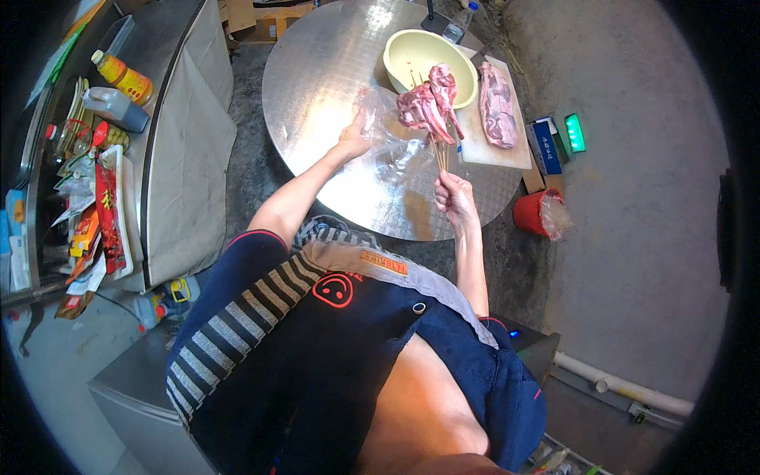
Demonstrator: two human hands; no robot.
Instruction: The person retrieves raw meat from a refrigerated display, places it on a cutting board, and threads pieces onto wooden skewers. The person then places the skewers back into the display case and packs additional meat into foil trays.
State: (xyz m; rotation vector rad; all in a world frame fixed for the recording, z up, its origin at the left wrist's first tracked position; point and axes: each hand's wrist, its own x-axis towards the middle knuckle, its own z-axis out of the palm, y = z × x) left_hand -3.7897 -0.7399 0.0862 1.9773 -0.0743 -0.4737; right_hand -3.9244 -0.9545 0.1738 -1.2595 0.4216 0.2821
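Observation:
Several wooden skewers (442,155) stand gathered in my right hand (456,196), which is closed around their lower ends. Raw meat pieces with bone (421,110) are threaded on them, in front of a pale yellow plastic basin (395,65). My left hand (354,139) is at a clear plastic bag (395,151) that lies spread over the round metal table (320,77); its fingers are partly hidden by the film and glare. On the right, a slab of raw meat (497,107) rests on a white cutting board (493,155).
A water bottle (460,24) stands behind the basin. A red bucket (537,212) with a plastic liner and a blue box (546,142) are right of the table. At left, a covered counter (184,148) carries an oil bottle (124,77), jars and a white tray (126,219) of packets.

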